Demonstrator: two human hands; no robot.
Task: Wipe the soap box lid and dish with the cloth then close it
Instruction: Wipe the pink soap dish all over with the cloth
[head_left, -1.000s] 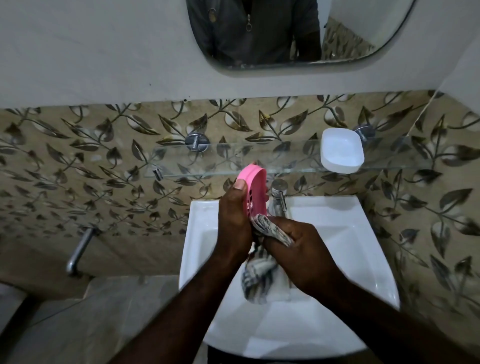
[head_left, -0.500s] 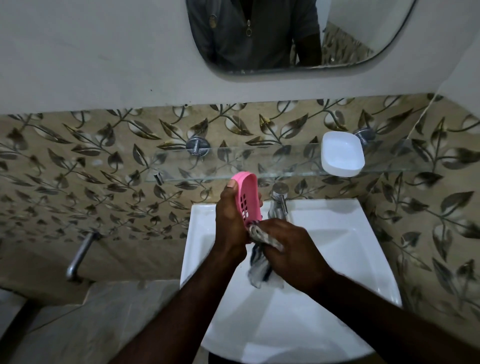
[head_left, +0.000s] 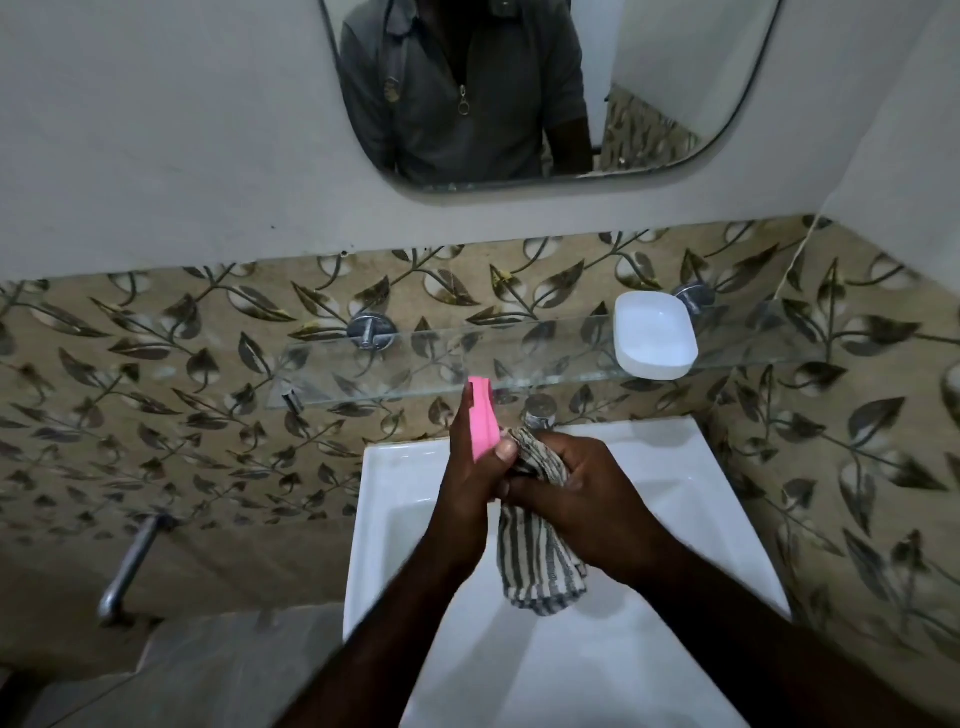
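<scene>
My left hand (head_left: 470, 475) grips the pink soap dish (head_left: 483, 421) edge-on above the back of the white sink (head_left: 701, 519). Its thumb lies across the dish's lower end. My right hand (head_left: 576, 493) holds the striped grey-and-white cloth (head_left: 537, 561) bunched against the dish's right side, and the cloth's loose end hangs down over the basin. The white soap box lid (head_left: 655, 335) lies hollow side up on the glass shelf (head_left: 415, 364), to the upper right of both hands.
A chrome tap (head_left: 540, 410) stands just behind the hands at the sink's back rim. A mirror (head_left: 675, 78) hangs above the shelf. A chrome pipe fitting (head_left: 127, 566) sticks out of the leaf-patterned tile wall at the left.
The pink dish has turned from showing its slotted face to edge-on. My right hand has slid the cloth down its side, and more cloth hangs below now.
</scene>
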